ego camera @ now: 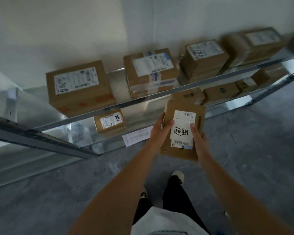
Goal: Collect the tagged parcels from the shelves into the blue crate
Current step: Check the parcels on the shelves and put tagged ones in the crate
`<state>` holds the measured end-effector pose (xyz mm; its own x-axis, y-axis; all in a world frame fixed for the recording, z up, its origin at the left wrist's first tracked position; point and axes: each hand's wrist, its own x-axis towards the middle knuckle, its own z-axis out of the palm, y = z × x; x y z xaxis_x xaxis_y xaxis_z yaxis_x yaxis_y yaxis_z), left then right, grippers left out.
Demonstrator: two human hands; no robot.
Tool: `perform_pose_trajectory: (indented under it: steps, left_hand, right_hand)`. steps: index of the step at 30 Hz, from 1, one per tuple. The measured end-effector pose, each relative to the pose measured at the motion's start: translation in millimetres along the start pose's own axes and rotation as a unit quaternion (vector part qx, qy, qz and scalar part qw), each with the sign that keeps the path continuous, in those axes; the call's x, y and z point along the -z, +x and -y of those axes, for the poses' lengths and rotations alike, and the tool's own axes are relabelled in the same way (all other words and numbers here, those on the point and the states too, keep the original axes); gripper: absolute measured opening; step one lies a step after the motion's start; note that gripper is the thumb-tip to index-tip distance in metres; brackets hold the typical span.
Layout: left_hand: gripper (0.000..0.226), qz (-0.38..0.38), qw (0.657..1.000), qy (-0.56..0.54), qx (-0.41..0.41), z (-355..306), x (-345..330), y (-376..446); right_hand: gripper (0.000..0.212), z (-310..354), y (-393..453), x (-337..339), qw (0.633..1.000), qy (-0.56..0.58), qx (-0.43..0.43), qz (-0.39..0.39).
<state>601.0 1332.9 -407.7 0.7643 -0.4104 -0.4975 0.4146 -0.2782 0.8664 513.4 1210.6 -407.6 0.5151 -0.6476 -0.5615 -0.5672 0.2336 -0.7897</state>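
Right of centre in the frame, a flat brown cardboard parcel with a white handwritten tag (pixel 182 131) is gripped along both long sides, the left hand (pixel 159 133) on its left edge and the right hand (pixel 199 138) on its right. It is held clear of the silver metal shelf unit's (pixel 92 112) front rails, above open grey floor (pixel 253 150). Other brown boxes (pixel 78 87) line the shelf, upper frame.

Dim, soft indoor light; wide-angle view.
Glare on the metal shelf (pixel 143 99); parcels at its right end (pixel 255 46) smeared by blur; straight edges bow outward.
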Motion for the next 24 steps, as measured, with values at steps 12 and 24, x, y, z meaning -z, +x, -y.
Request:
perform_pose_trajectory:
  steps: [12, 24]
  left_hand:
    - [0.049, 0.060, 0.995, 0.043, -0.066, -81.4, -107.1, 30.0]
    - [0.048, 0.151, 0.967, 0.174, -0.110, -164.5, -264.9, 73.6]
  right_hand:
    - [0.043, 61.6, 46.0, 92.1, 0.991, 0.088, 0.013, -0.095]
    - [0.060, 114.9, 108.2, 237.9, 0.967, 0.127, 0.018, -0.219]
